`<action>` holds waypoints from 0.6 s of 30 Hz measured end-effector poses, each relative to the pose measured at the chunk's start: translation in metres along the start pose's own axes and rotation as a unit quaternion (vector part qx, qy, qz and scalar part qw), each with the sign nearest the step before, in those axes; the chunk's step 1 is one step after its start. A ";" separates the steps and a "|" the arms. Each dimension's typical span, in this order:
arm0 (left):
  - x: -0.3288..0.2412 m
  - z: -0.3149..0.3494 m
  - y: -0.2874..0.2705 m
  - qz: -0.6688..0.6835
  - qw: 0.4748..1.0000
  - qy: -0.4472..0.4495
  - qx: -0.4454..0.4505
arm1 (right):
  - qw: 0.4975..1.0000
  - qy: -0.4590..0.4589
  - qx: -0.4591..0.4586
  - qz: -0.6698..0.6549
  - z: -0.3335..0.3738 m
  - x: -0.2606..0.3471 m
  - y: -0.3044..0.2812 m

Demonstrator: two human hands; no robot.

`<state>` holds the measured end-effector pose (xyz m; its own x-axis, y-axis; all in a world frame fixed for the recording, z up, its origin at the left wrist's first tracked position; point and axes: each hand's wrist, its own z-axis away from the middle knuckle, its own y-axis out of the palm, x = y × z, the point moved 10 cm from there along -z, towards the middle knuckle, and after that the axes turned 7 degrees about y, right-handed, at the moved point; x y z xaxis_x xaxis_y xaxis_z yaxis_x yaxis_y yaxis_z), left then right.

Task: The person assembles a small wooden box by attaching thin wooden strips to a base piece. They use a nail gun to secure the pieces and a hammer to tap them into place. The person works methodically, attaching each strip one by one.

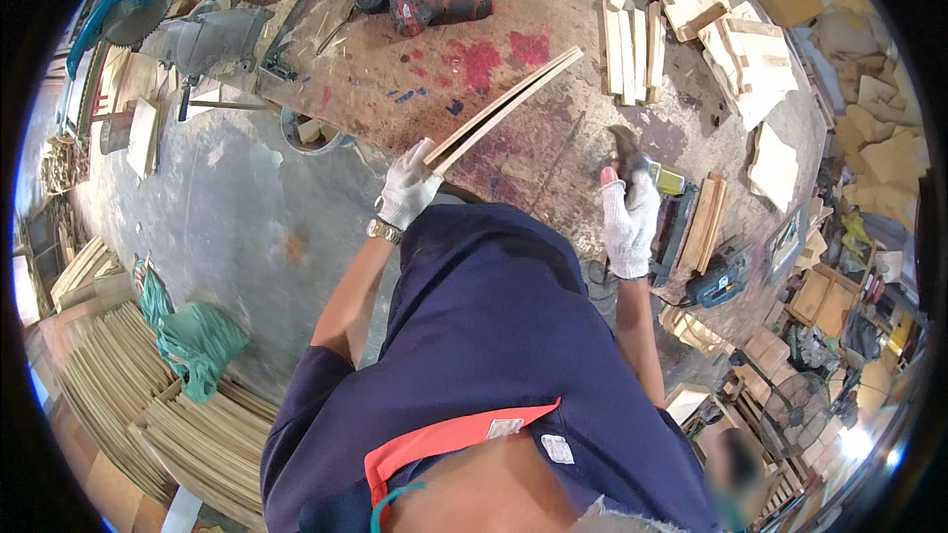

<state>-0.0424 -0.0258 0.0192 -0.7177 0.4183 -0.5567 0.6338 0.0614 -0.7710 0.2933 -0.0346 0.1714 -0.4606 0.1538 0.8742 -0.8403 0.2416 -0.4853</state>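
My left hand [408, 188], in a white knit glove with a wristwatch below it, is closed round the near end of a pair of thin wooden strips [511, 107]. The strips lie close at the far end, with a narrow dark gap between them nearer my hand. My right hand [630, 227], also gloved, is at the right side of the worktable [395, 109]. A dark hammer [628, 146] shows its head just beyond the fingers, and its handle is hidden in my grip. Beside this hand are a yellow-green object [670, 181] and a black tool body [671, 232].
A red-and-black cordless drill [425, 10] lies on the table's far side. Wood pieces [632, 49] are stacked far right, near a teal power tool [719, 281]. A circular-blade saw [133, 15] stands far left. Bundled slats [118, 395] and a green bag [200, 341] lie lower left.
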 end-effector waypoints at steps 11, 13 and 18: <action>0.021 0.004 0.016 0.050 0.986 -0.147 0.057 | 0.988 -0.048 0.124 0.083 -0.068 -0.005 0.097; 0.014 0.001 0.011 0.060 0.989 -0.125 0.041 | 0.986 -0.042 0.117 0.110 -0.077 -0.007 0.104; -0.009 -0.010 -0.020 0.075 0.986 -0.147 0.023 | 0.965 -0.047 0.137 0.218 -0.082 -0.009 0.113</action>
<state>-0.0460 -0.0215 0.0432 -0.6735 0.1389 -0.7260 0.7306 -0.0247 -0.6824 0.2262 0.0695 0.1073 -0.8009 0.0928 0.5916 -0.5985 -0.0903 -0.7960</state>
